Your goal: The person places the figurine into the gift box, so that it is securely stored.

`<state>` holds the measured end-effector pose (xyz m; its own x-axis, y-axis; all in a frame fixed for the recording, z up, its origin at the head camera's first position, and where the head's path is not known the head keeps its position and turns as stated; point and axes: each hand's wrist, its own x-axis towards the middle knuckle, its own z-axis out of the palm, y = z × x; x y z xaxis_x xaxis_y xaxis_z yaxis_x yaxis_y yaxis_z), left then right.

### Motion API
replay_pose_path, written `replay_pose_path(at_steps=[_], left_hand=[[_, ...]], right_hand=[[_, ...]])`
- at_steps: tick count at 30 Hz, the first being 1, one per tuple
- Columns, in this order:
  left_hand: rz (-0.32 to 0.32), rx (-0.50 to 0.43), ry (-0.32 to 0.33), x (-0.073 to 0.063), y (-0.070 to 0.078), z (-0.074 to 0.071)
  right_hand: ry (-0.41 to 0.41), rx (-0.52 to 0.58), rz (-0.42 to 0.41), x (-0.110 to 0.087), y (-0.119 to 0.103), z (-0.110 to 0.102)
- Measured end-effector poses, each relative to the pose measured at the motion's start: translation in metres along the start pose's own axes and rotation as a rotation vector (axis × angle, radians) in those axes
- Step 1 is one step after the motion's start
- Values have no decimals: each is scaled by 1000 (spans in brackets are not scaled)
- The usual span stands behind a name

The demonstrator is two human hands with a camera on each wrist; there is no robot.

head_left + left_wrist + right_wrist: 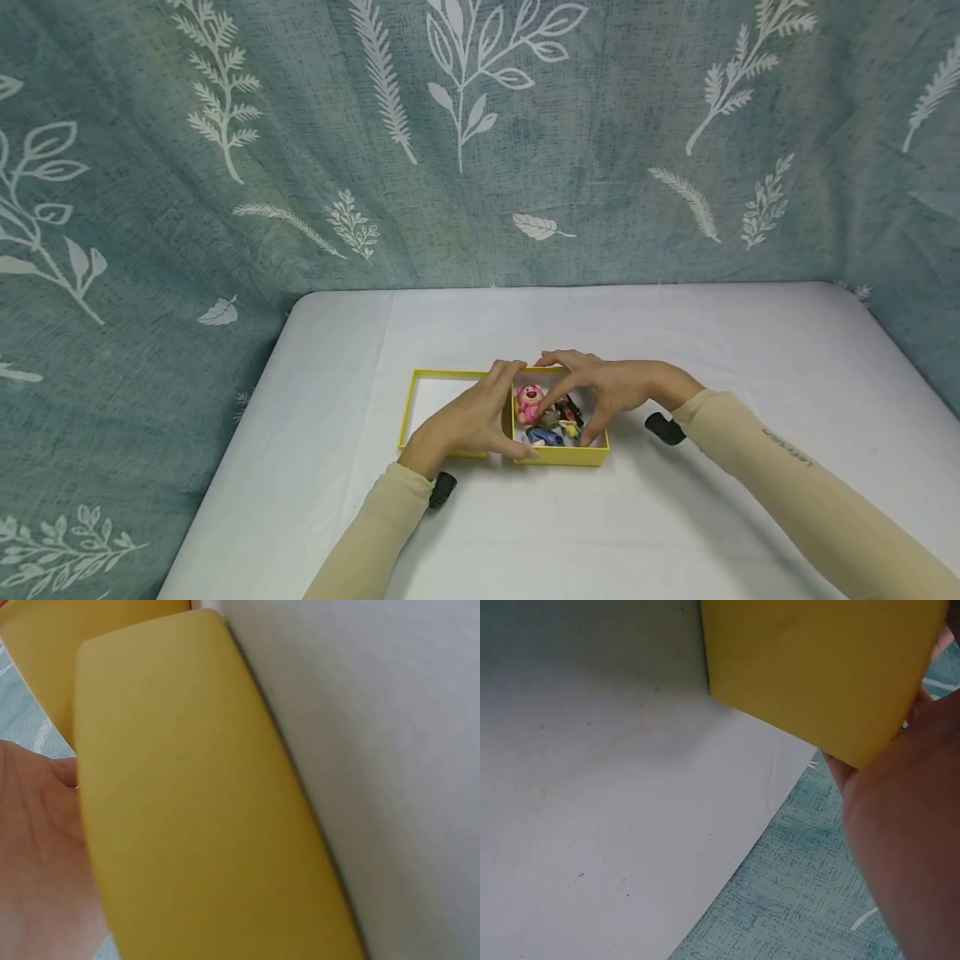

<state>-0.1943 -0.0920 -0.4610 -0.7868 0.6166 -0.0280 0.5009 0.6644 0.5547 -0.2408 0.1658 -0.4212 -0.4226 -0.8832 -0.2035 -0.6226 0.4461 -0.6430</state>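
Observation:
A small yellow box (558,456) stands on the table and holds several small toy figures. A pink figure (529,403) lies at its left, a blue one (543,436) near the front wall, and darker and yellow-green pieces beside them. My left hand (472,421) holds the box's left end, fingers at the back corner and thumb along the front edge. Over the box's right part, my right hand (600,387) reaches in with fingers spread; its index fingertip is by the pink figure, its thumb near the front right corner. In the right wrist view, the hand partly hides behind the box wall (817,667).
Left of the box lies a yellow-rimmed lid or tray (408,408) with a white inside, partly behind my left hand. Both stand on a white-covered table (675,533). A green leaf-patterned cloth (600,208) hangs behind. Black wrist cameras (664,428) sit below the wrists.

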Motion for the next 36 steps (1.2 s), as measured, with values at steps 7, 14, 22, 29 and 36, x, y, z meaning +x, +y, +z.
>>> replay_pose_path(at_steps=[7, 14, 22, 29, 36], left_hand=[[-3, 7, -1, 0, -1, 0], [-5, 5, -4, 0, -2, 2], [8, 0, 13, 1, -1, 2], [0, -4, 10, 1, -1, 3], [10, -13, 11, 1, -2, 2]], right_hand=[[1, -89, 31, 2, -2, 5], [-5, -106, 23, 2, -3, 6], [-19, -109, 44, 1, -3, 5], [-13, -103, 34, 2, -2, 6], [-12, -94, 40, 2, -3, 7]])
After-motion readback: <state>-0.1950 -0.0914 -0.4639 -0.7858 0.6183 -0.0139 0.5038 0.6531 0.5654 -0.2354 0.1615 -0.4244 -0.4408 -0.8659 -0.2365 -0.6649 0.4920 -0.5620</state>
